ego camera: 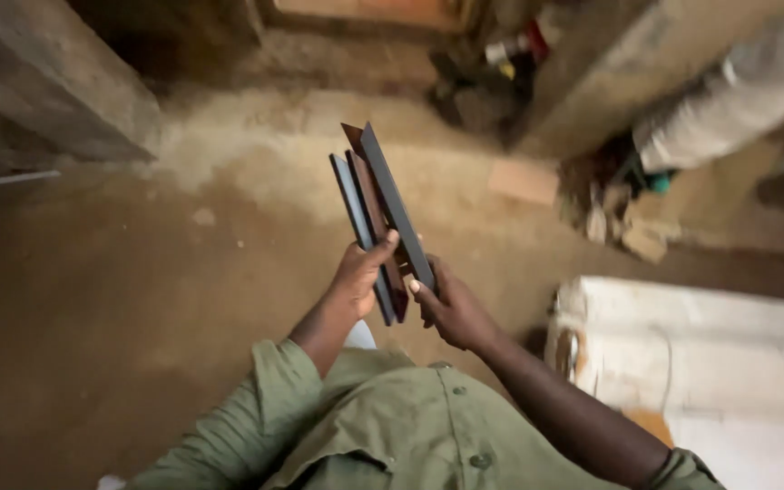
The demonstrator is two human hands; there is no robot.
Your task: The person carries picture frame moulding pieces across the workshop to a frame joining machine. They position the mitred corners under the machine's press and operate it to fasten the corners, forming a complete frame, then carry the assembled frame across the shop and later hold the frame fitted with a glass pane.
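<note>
I hold a bundle of dark flat metal strips (376,201) in front of me, their free ends pointing up and away over the dirt floor. My left hand (359,277) grips the lower part from the left, thumb across the front. On the right edge, my right hand (451,308) holds the same bundle near its bottom end. One strip in the middle looks rusty brown; the outer ones look grey-black. My green sleeves and shirt (392,426) fill the bottom of the view.
A white block-like object (710,363) lies at the lower right. Rubble and a white sack (737,91) pile up at the upper right by a wall. A brick (524,180) lies on the floor. A concrete wall (47,82) stands at upper left.
</note>
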